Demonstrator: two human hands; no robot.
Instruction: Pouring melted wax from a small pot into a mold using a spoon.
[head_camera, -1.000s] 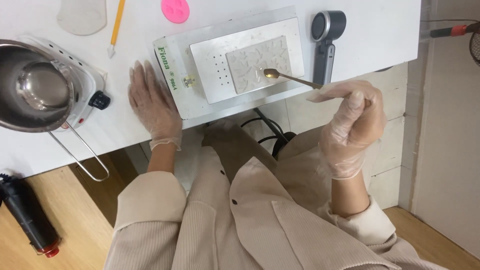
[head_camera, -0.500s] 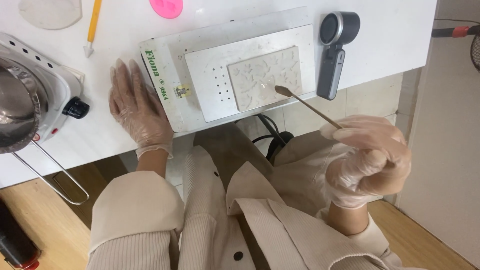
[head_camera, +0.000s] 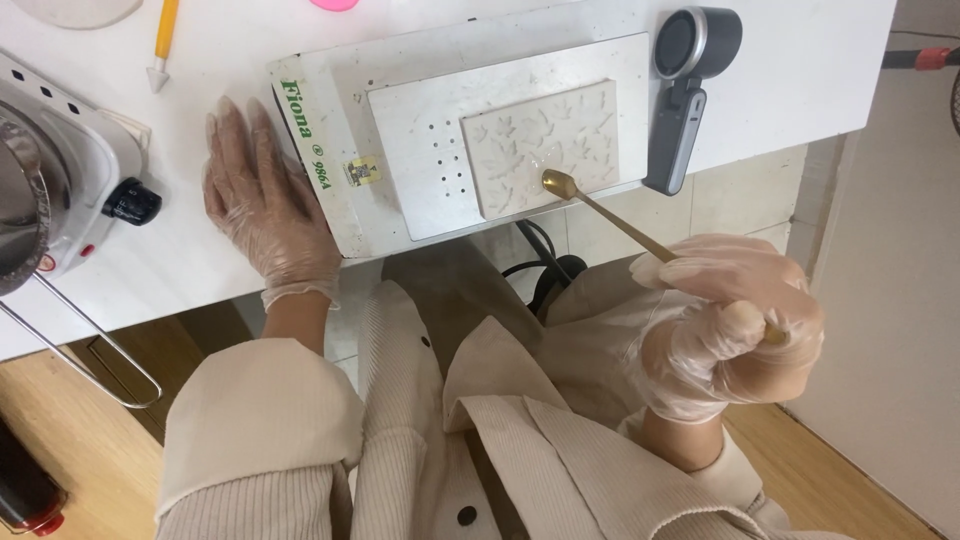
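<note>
a: in the head view, what has the gloved right hand (head_camera: 725, 335) got?

b: its fingers are closed around a long thin brass spoon (head_camera: 612, 217), bowl resting on the white leaf-patterned mould slab (head_camera: 545, 145).

a: and the gloved left hand (head_camera: 265, 205)?

b: flat, fingers spread, holding nothing, on the white table (head_camera: 790, 60) beside the white metal plate machine (head_camera: 330, 180).

White surface (head_camera: 790, 80) carrying a flat white machine (head_camera: 330, 190) at centre. Left of the machine: gloved left hand (head_camera: 265, 205) lying flat, small hotplate (head_camera: 70, 170), yellow pencil (head_camera: 162, 40). Right of it: grey handheld device (head_camera: 690, 90).
</note>
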